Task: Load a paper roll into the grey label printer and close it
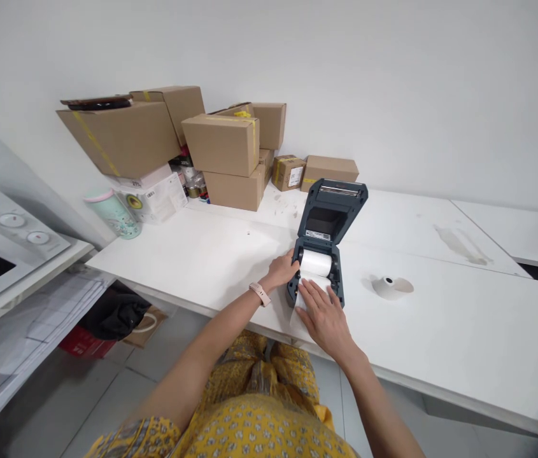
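Note:
A dark label printer (340, 283) stands on the white table with its lid (351, 205) raised. Inside it lies a white paper roll (316, 262), whose loose end comes forward over the front edge. My left hand (282, 270) is at the printer's left side, its fingertips against the housing and partly hidden. My right hand (325, 317) lies over the loose paper at the printer's front, fingers stretched out and flat. The palm side of the right hand is hidden.
Cardboard boxes (223, 145) are stacked against the wall, with a green tumbler (120, 218) at the left. A small white cone-shaped piece (391, 287) lies right of the printer. A microwave (8, 232) stands at the far left.

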The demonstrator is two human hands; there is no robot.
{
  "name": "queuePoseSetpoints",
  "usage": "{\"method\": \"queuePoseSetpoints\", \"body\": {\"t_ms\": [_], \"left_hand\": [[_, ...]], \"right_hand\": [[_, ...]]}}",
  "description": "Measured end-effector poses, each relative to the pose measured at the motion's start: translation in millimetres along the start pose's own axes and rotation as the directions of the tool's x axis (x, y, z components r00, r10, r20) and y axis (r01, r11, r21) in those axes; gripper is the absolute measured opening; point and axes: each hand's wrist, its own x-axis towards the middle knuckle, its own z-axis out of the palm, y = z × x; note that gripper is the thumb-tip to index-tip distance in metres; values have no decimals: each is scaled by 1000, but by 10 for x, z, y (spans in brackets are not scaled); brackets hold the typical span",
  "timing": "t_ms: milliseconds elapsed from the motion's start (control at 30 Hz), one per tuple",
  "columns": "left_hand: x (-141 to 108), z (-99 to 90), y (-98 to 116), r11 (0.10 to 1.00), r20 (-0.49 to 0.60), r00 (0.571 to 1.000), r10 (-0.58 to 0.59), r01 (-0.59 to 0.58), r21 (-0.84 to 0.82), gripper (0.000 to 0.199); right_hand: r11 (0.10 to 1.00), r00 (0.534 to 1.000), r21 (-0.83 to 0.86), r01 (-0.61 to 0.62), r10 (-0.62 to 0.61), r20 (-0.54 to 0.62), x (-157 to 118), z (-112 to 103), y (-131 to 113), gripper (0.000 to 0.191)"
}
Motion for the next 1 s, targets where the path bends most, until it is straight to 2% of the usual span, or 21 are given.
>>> {"method": "queuePoseSetpoints", "body": {"t_ms": [133, 233, 267, 333, 367, 400, 467, 533, 633, 700, 767, 867, 933, 1000], "left_hand": [[-24, -1, 7, 999, -45, 999, 30, -32, -34, 58], [-9, -118, 133, 993, -211, 972, 105, -112, -24, 71], [17, -196, 219, 985, -288, 943, 166, -173, 0, 73], [114, -397, 453, 938, -431, 836, 340, -335, 91, 70], [187, -509, 591, 905, -468, 778, 419, -402, 141, 68], [277, -621, 735, 874, -485, 732, 479, -451, 182, 66], [499, -815, 1009, 824, -455, 690, 563, -510, 247, 63], [748, -951, 1221, 816, -396, 714, 578, -503, 284, 59], [1046, -1056, 1386, 863, -288, 821, 493, -419, 283, 52], [1104, -1090, 1405, 865, -254, 840, 480, -404, 298, 47], [1006, -1103, 1365, 841, -271, 809, 522, -436, 320, 42], [607, -1047, 1204, 779, -310, 718, 624, -537, 324, 35], [261, -932, 1039, 736, -314, 666, 677, -609, 295, 35], [-63, -753, 848, 713, -316, 641, 700, -652, 257, 35]], "right_hand": [[1000, 1000, -1, 7, -7, -20, -24, 31, -3, 55], [1000, 999, 11, 3, -2, -48, -58, 58, -33, 60], [1000, 998, 15, -1, 2, -55, -74, 63, -50, 63], [1000, 998, 23, -10, 11, -67, -110, 64, -92, 67], [1000, 997, 28, -13, 15, -74, -130, 60, -113, 69], [999, 996, 34, -17, 19, -82, -151, 56, -134, 71], [999, 995, 47, -23, 28, -97, -189, 45, -168, 72], [998, 994, 49, -26, 31, -109, -219, 37, -188, 74], [999, 994, 29, -24, 27, -110, -237, 27, -195, 76], [1000, 994, 20, -23, 25, -104, -236, 21, -193, 76], [999, 994, 25, -24, 27, -102, -232, 19, -190, 75], [999, 993, 47, -24, 29, -118, -240, 29, -191, 75], [998, 990, 57, -16, 24, -138, -264, 46, -195, 76], [998, 988, 55, -13, 21, -155, -303, 69, -202, 76]]}}
